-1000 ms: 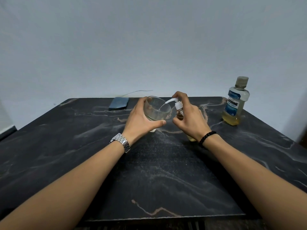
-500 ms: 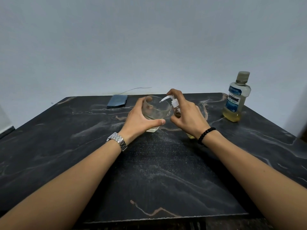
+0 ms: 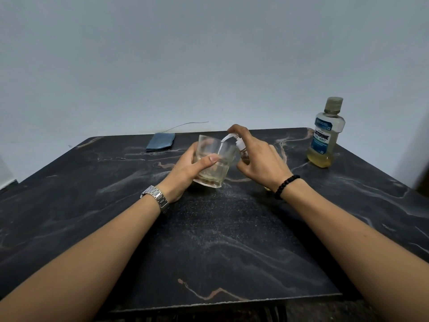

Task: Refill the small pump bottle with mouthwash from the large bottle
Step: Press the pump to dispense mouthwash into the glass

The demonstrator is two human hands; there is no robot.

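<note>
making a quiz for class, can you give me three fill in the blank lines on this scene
1. The left hand holds a clear ____.
2. The right hand presses the small pump bottle, whose nozzle points into the ____.
3. The large mouthwash bottle stands with its cap ____.

Missing words: glass; glass; on

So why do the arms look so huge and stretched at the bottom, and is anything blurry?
Head view: the wide-angle lens stretches the forearms near the lower corners and bows the table edges. Light is soft and even, shadows faint. The large bottle label reads clearly; the glass in the left hand and the pump bottle under the right hand look slightly soft.
</note>
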